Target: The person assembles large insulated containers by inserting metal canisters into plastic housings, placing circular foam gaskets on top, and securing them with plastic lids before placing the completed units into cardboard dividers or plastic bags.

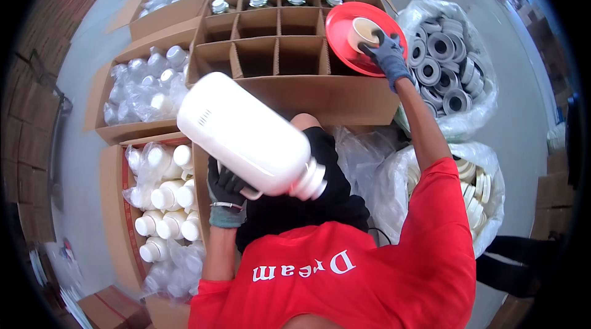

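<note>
Jug [246,132] held before the carton [345,98]
Left grip [226,187] grasps the jug, best kept steady; right grip [389,55] touches the cup [362,28] over the carton, clasp unclear.

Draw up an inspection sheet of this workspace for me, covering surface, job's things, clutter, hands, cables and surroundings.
Surface: divided cardboard box; capped bottles stand in back compartments.
Job's things: large white jug, tilted, neck toward lower right; beige cup on a red dish.
Clutter: loose clear plastic; grey rings and cream rings in plastic bags.
Hands: left hand holds the jug's handle; right hand touches the cup, grip unclear.
Cables: thin dark cord-like line beside the shorts.
Surroundings: open cartons of white bottles; stacked cardboard far left.
</note>
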`<move>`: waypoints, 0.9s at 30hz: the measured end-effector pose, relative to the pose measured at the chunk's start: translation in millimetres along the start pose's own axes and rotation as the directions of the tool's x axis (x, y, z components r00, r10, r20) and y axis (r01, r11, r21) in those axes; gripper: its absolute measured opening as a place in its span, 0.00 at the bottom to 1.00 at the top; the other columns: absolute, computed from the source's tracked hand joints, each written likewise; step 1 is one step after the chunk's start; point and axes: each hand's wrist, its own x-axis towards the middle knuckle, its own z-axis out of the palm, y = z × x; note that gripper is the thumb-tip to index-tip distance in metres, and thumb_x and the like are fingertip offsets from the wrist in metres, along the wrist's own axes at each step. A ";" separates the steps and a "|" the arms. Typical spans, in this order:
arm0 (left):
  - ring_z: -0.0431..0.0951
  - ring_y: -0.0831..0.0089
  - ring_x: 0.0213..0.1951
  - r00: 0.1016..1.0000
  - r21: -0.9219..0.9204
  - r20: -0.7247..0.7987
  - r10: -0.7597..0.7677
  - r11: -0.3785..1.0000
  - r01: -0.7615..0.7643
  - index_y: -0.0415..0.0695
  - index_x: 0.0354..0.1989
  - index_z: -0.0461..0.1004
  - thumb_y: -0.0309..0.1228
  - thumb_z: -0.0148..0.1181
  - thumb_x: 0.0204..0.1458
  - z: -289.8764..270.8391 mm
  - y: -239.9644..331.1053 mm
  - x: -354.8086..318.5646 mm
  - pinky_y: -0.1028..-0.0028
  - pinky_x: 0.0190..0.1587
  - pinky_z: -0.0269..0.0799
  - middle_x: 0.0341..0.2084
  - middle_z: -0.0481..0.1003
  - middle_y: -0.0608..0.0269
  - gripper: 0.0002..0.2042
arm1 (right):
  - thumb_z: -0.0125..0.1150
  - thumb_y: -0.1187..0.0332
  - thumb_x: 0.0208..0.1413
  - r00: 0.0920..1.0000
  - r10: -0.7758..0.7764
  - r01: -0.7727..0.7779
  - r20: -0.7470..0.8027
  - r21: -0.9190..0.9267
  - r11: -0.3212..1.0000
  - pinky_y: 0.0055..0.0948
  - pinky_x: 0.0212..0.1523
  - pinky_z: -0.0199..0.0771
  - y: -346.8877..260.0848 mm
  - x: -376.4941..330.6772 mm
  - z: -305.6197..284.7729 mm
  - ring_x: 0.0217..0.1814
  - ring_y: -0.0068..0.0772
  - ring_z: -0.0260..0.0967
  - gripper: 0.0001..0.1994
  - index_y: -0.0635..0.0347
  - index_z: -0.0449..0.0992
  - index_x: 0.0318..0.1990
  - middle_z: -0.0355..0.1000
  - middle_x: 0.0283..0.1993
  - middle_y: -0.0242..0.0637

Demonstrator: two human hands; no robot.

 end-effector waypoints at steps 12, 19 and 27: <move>0.52 0.86 0.07 0.987 -0.538 0.149 0.058 0.842 0.032 0.57 0.08 0.58 0.45 0.45 0.62 26.1 -36.0 21.4 0.87 0.13 0.52 0.02 0.55 0.80 0.26 | 0.70 0.57 0.37 0.643 -0.653 0.689 0.400 0.071 0.722 0.60 0.64 0.49 -93.8 -162.2 -81.8 0.65 0.56 0.54 0.29 0.55 0.71 0.50 0.57 0.63 0.53; 0.67 0.81 0.18 0.963 -0.101 0.189 0.193 0.979 -0.176 0.50 0.31 0.71 0.48 0.40 0.63 -12.3 -56.9 30.6 0.77 0.26 0.67 0.18 0.71 0.73 0.18 | 0.66 0.51 0.50 0.918 -0.251 -0.199 0.306 0.905 0.376 0.38 0.65 0.55 -93.3 -229.6 -15.4 0.64 0.41 0.60 0.36 0.62 0.61 0.62 0.62 0.62 0.43; 0.70 0.67 0.53 0.959 0.461 0.137 0.249 0.841 -0.284 0.39 0.61 0.62 0.31 0.47 0.63 6.6 -53.4 -11.9 0.67 0.54 0.68 0.55 0.69 0.56 0.19 | 0.61 0.70 0.53 0.860 -0.504 0.359 -0.081 0.799 0.483 0.34 0.56 0.67 -75.6 -188.1 2.2 0.56 0.33 0.66 0.21 0.61 0.68 0.55 0.68 0.56 0.40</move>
